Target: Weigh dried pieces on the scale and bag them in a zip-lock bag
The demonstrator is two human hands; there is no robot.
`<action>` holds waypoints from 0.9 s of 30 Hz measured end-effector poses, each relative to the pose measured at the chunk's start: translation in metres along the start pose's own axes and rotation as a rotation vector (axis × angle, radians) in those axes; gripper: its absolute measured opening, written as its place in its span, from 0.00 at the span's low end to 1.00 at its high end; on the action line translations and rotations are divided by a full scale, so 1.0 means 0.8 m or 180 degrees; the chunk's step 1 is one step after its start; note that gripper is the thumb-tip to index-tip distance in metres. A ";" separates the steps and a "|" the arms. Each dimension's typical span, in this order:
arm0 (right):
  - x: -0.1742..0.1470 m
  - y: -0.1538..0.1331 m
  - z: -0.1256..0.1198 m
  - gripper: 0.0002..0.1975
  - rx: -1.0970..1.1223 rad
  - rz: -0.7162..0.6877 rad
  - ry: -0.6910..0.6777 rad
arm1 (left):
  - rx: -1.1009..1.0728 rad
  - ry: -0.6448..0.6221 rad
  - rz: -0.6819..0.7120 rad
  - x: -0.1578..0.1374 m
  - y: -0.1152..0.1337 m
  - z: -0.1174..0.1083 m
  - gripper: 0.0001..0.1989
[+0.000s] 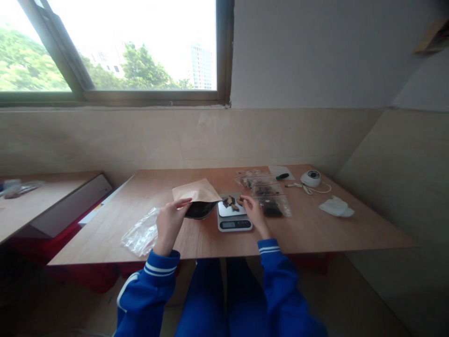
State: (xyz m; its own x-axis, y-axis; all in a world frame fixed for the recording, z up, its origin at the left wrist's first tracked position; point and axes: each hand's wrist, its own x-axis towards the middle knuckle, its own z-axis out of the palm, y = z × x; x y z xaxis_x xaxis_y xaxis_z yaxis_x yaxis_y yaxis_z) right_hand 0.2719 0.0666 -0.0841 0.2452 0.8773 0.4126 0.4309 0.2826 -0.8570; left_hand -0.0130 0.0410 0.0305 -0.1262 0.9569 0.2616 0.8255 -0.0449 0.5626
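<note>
My left hand (172, 222) is closed on the edge of a kraft paper bag (197, 189), which is tilted so that its dark open mouth faces me. To the bag's right stands a small digital kitchen scale (235, 225). Several brown, dried-looking pieces (230, 203) lie on its pale weighing plate; their exact kind I cannot tell. Over the plate's right side, my right hand (253, 210) pinches a small brown dried piece (240, 201) between its fingertips. The bag's contents are hidden in shadow.
Clear plastic bags (141, 232) lie at the left. Right of the scale are zip bags of dark contents (271, 207) and a green-and-black tool (282, 176). Further right sit a white round device (310, 178) with a cable and a crumpled white item (336, 206).
</note>
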 end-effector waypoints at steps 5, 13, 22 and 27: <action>-0.004 0.001 -0.003 0.17 -0.0575 -0.0136 0.0121 | 0.0006 0.0026 0.0041 0.000 0.000 0.003 0.13; 0.008 -0.020 -0.007 0.17 -0.0682 -0.0129 -0.0050 | 0.0016 -0.0014 -0.0021 -0.003 0.002 0.004 0.14; -0.056 -0.167 0.042 0.18 -0.0299 -0.1023 -0.1331 | -0.0192 -0.0027 -0.0038 -0.009 0.003 0.009 0.14; -0.064 -0.167 0.107 0.22 -0.1431 -0.1111 -0.1586 | -0.0338 0.0008 -0.0020 -0.013 -0.011 0.005 0.13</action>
State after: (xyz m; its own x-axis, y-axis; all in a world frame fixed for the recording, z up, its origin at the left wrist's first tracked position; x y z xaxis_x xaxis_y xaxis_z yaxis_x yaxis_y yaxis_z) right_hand 0.1272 0.0174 -0.0172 -0.3459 0.8677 0.3570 0.7505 0.4842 -0.4498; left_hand -0.0173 0.0326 0.0198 -0.1327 0.9565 0.2597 0.7619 -0.0691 0.6440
